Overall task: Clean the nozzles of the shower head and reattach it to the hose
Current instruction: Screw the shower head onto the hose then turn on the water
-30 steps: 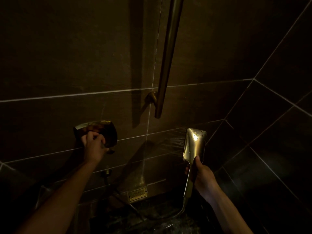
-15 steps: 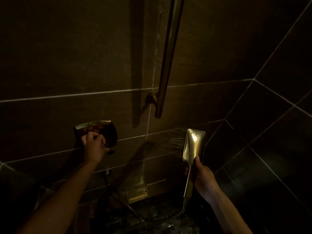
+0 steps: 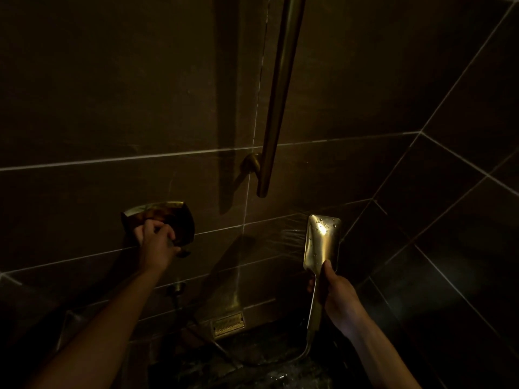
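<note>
Right hand (image 3: 338, 300) is wrapped around the handle of the shower head (image 3: 323, 242), thumb running up the back of it, so it's a firm hold with fingers curled round. It's a flat rectangular brass-coloured head, held upright with its back facing the camera, a few water drops sitting on the shiny back. Thin streaks of spray shoot out from its far face toward the left, onto the dark tiled wall (image 3: 112, 94). Hose (image 3: 300, 353) is on the bottom of the handle and loops down and left across the floor, then I lose it in the dark.

Left hand (image 3: 156, 242) is up on the wall valve, fingers curled around the lever (image 3: 181, 249) that sticks out of the square brass valve plate (image 3: 165, 211). Looks like a proper grip on it, though the lighting is so dim I can't make out much of the lever itself past the tip poking out right of the knuckles.

Other stuff in view: a brass slide bar (image 3: 280, 94) runs down the wall between the two hands and ends just above them, fixed by a small bracket (image 3: 251, 162). Below the valve there's a little round wall outlet (image 3: 176, 289), and down at floor level a small brass grille (image 3: 227, 324). Floor looks wet and shiny under the hose. Both forearms are bare.
</note>
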A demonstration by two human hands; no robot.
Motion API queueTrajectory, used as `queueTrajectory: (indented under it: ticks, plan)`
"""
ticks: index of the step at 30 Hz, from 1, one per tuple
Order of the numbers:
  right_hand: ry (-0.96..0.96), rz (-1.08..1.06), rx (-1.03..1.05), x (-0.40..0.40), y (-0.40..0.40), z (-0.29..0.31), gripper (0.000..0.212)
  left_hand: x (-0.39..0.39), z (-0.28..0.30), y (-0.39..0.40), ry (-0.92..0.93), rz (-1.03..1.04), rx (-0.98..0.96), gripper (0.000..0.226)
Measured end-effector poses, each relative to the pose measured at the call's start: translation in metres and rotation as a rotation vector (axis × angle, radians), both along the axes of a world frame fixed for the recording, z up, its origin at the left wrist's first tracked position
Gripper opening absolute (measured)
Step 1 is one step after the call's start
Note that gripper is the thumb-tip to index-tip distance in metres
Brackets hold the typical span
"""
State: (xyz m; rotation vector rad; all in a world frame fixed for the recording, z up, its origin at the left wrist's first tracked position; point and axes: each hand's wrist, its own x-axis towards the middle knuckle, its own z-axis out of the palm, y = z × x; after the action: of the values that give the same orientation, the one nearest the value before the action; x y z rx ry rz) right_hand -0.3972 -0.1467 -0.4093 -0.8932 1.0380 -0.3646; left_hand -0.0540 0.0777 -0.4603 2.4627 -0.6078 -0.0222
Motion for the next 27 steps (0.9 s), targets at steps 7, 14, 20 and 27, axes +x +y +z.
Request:
queueTrajectory:
  ticks: [7, 14, 20, 27]
  plan:
    - [-0.008, 0.003, 0.006, 0.001, -0.001, 0.0, 0.044, -0.001, 0.002, 0.0, 0.005, -0.004, 0.001, 0.036]
    - [0.007, -0.013, 0.015, 0.004, -0.004, -0.004, 0.044, 0.002, -0.002, 0.0, -0.016, -0.006, 0.016, 0.038]
    - [0.045, -0.006, 0.004, 0.005, -0.006, -0.007, 0.046, 0.004, -0.004, 0.0, -0.02, -0.004, 0.032, 0.039]
    - [0.025, 0.016, 0.007, 0.002, -0.007, -0.012, 0.046, 0.003, -0.003, -0.001, -0.01, 0.001, 0.023, 0.038]
